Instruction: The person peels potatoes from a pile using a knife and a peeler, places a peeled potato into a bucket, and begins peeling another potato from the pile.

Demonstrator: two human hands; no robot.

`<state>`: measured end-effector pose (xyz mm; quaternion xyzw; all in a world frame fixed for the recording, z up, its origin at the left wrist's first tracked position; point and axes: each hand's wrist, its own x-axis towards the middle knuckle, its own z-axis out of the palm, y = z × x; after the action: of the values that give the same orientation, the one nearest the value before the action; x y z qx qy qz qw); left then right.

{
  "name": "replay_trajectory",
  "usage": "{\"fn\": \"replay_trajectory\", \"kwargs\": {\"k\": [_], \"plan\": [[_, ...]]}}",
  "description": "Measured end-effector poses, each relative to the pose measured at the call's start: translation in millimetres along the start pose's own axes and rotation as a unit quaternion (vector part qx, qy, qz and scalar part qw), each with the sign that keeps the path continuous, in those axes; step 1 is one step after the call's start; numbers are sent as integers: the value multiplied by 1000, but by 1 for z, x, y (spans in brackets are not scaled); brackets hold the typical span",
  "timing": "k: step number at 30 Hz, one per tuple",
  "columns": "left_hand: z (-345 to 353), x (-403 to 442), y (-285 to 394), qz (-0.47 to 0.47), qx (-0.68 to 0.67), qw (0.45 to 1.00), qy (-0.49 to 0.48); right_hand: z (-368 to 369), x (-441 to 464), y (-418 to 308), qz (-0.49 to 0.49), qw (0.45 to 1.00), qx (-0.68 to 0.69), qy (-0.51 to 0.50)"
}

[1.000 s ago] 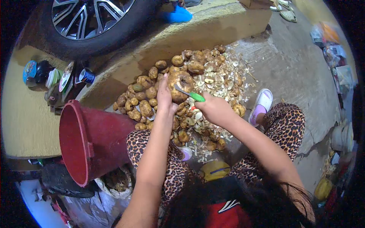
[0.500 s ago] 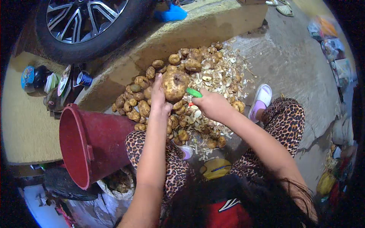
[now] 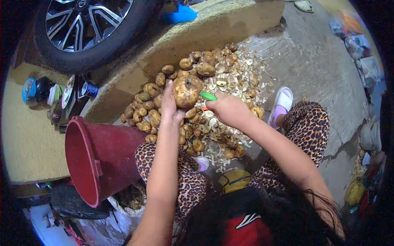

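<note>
Left hand [image 3: 170, 107], center of frame: fingers grasping the big potato [image 3: 187, 91], cupped along its left side and underneath; dark hollow near the potato's top. Right hand [image 3: 230, 110], just right of center: fingers clenched around a green handle [image 3: 208, 96], its end near the potato's right side; can't make out a blade. Red bit [image 3: 206, 109] by the right fingers. Below the hands, potato pile [image 3: 154, 118] on the floor [image 3: 305, 61], spread left and up from center; peelings [image 3: 221, 83] scattered to its right. Red bucket [image 3: 117, 152] at lower left, tipped, mouth facing left. Leopard-print trousers [image 3: 308, 127] on both sides, white shoe [image 3: 283, 100] right of the peelings. Ledge [image 3: 230, 26] runs diagonally behind the pile; blue item [image 3: 180, 14] on it, top center. Wheel [image 3: 82, 24] upper left, blue cup [image 3: 90, 89] below it. Bags [image 3: 359, 46] along right edge, blurry.
</note>
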<state>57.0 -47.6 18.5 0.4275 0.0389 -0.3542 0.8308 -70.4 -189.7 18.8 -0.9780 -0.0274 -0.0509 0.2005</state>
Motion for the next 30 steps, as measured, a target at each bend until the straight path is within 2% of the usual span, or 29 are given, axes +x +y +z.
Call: {"fn": "replay_trajectory", "kwargs": {"k": [5,6,8,9,12,13,16,19,22,25,26,30], "plan": [[-3,1,10,20,69,997,6,-10,-4,-11,-1,999,-3,-44],[-3,-3,12,43,172,984,-5,-14,-4,-12,-6,999,-3,-42],[-3,-15,15,88,371,924,-24,-23,-5,-10,-15,999,-4,-39],[-7,-13,16,53,386,920,-30,-22,-7,-9,-24,999,-9,-33],[-10,-15,7,178,544,817,-71,-21,-12,-7,-44,998,-22,-29],[-4,-17,6,150,512,842,-79,-23,-13,-5,-47,998,-25,-37],[-7,-14,1,149,499,850,-85,-23,-12,-1,-53,997,-40,-43],[-6,-12,-4,191,518,831,-71,-22,-11,3,-59,996,-53,-32],[2,-20,1,148,437,882,-99,-26,-9,10,-100,993,-60,-10],[-9,-16,5,114,364,910,-164,-31,-6,13,-124,991,-57,-10],[-11,-16,2,133,395,900,-130,-32,-5,13,-127,990,-55,-14],[-3,-12,-11,222,511,830,-29,-2,-12,3,1,1000,-11,8]]}}
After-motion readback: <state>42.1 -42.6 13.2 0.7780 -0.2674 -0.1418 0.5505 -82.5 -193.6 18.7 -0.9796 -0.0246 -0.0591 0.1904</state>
